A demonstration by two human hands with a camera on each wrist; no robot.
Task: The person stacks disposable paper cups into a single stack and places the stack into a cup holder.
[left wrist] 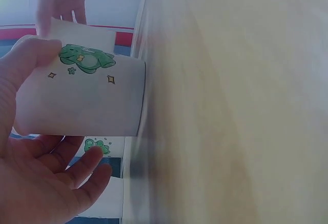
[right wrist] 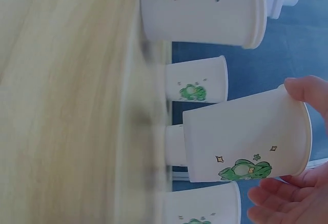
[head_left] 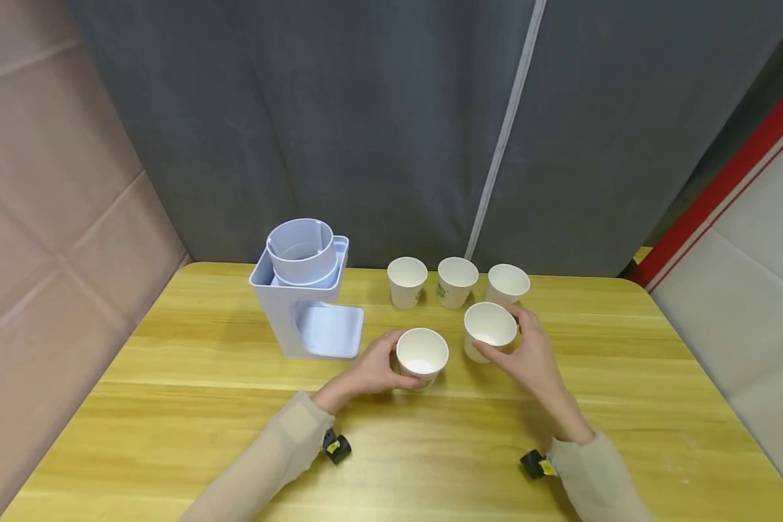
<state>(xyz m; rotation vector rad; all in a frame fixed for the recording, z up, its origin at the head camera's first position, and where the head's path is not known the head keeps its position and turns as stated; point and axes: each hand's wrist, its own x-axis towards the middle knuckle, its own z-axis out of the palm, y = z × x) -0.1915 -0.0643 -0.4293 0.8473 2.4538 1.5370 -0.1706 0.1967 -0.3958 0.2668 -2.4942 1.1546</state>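
Note:
In the head view, my left hand [head_left: 381,364] grips a white paper cup [head_left: 423,355] around its side, thumb toward me and fingers behind. The left wrist view shows a green cartoon animal on this cup [left wrist: 87,96], its base right at the tabletop. My right hand [head_left: 528,355] holds a second paper cup [head_left: 491,328] near its rim between thumb and fingers. Seen from the right wrist, that cup [right wrist: 246,137] is slightly tilted, with its base raised off the table. Both cups have their mouths up.
Behind stand three more paper cups in a row: left [head_left: 407,281], middle [head_left: 457,281] and right [head_left: 507,283]. To the left is a pale blue plastic stand [head_left: 280,319] with a round container [head_left: 301,254] on top. A grey curtain [head_left: 365,130] hangs behind the wooden table [head_left: 431,464].

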